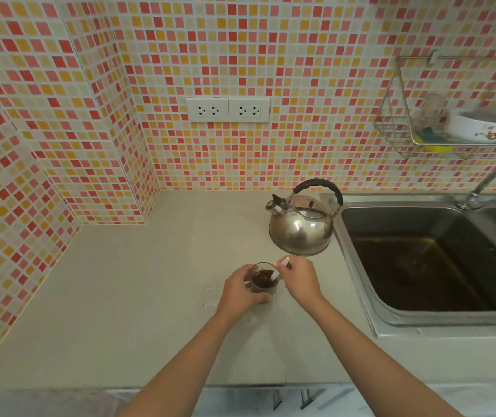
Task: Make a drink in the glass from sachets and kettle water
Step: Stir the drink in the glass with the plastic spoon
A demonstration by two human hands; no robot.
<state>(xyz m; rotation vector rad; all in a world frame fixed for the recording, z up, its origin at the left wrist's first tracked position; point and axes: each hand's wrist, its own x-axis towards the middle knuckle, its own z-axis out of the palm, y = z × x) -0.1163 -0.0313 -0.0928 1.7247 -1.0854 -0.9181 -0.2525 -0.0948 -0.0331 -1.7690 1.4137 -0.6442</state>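
- The small clear glass stood on the pale grey bench, straight ahead of me and close in, with both hands meeting at it.
- My left hand was wrapped around the glass's left and near side, clamped on it.
- My right hand sat just beside the glass on its right, fingers pinched on a thin white stirrer. I could not tell whether it was a spoon or a stick.
- The stirrer ran slanted: its upper end stuck out up and to the right above my fingers, its lower end dipped down and left into the glass.
- The next stirring or pouring, as I judged it, turned on the rounded stainless-steel kettle with the black handle. It stood beyond the glass and a little to the right, near the sink, spout pointing left. My right hand was the nearer one to it.
- The glass held a dark brown, grainy mass with a rough surface. It looked more like damp powder than a finished drink, though I could not be sure how much water was in it.
- The glass stood upright, its rim open between my two hands.
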